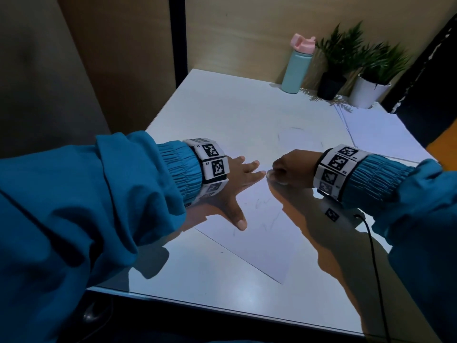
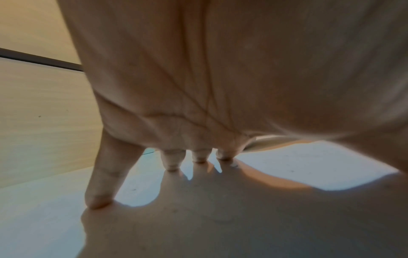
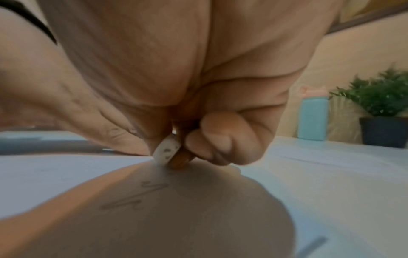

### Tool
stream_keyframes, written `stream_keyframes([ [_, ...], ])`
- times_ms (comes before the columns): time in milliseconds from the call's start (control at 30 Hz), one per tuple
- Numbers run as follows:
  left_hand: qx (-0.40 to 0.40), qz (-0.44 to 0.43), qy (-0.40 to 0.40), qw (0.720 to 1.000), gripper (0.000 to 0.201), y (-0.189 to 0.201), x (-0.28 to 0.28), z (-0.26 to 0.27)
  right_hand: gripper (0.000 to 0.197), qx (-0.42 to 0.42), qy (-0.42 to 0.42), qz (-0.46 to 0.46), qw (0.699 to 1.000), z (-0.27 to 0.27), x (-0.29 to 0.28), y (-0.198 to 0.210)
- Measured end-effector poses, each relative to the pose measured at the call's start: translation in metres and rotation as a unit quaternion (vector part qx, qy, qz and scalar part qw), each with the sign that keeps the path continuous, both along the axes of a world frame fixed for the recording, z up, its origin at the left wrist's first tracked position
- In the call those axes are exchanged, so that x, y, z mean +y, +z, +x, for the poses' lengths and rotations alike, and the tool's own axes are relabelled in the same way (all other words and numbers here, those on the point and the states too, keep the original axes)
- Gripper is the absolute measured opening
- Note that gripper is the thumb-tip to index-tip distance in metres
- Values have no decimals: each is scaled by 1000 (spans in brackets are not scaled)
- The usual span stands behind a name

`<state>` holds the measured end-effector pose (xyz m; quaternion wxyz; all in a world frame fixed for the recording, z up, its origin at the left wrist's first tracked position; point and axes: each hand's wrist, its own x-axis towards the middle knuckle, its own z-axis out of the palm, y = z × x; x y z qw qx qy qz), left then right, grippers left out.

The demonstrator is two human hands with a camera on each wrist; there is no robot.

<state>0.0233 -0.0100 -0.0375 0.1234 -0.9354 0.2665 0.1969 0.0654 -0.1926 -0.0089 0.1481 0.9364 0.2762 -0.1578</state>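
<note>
So the left hand [image 1: 235, 180] is flat and relaxed, fingers spread out straight, pressing down on the paper [image 1: 259, 246] at its left side. The wrist view shows the fingertips [image 2: 98, 199] touching the surface. The right hand [image 1: 291, 169] is curled up tight, pinching a small white eraser [image 3: 166, 151] between thumb and fingers. The eraser's bottom edge sits right on the paper, at its far part, just right of the left hand's fingertips. Some faint pencil marks [image 1: 263, 204] show a bit nearer, between the hands. The paper lies angled on a white table [image 1: 222, 107]. At the far right stand a teal bottle [image 1: 296, 68] and two plants [image 1: 346, 53], well apart from the hands.
</note>
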Motion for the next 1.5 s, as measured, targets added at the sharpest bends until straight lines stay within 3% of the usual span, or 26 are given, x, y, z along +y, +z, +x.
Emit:
stream_keyframes([
  [200, 6, -6, -3, 1000, 137, 3, 0, -2, 31, 49, 77, 36, 995, -32, 6, -11],
  [400, -2, 0, -7, 1000, 135, 1, -2, -3, 31, 9, 7, -3, 1000, -2, -5, 4],
  [567, 4, -1, -7, 1000, 138, 1, 1, -1, 27, 94, 74, 56, 991, -44, 10, -14],
  [700, -5, -9, -7, 1000, 140, -1, 0, -2, 35, 15, 0, 6, 1000, -2, -6, -1],
  [767, 0, -11, -7, 1000, 139, -1, 0, -2, 34, 4, 16, -1, 1000, -7, -4, -3],
  [900, 6, -5, -10, 1000, 141, 2, 0, -1, 33, 87, 102, 52, 990, -48, 10, -18],
  [1067, 2, -24, -1, 1000, 138, -3, 2, -1, 38, 16, 6, -4, 1000, 0, -10, -4],
  [1233, 10, -2, 3, 1000, 141, 1, 0, -2, 34, 96, 78, 51, 991, -41, -6, -17],
  [1400, -1, -16, 1, 1000, 149, -5, 0, -2, 39, 38, 0, 24, 999, -9, -20, -7],
  [1500, 4, -6, -4, 1000, 154, -2, -1, -1, 38, 54, 69, 38, 995, -33, -12, -15],
])
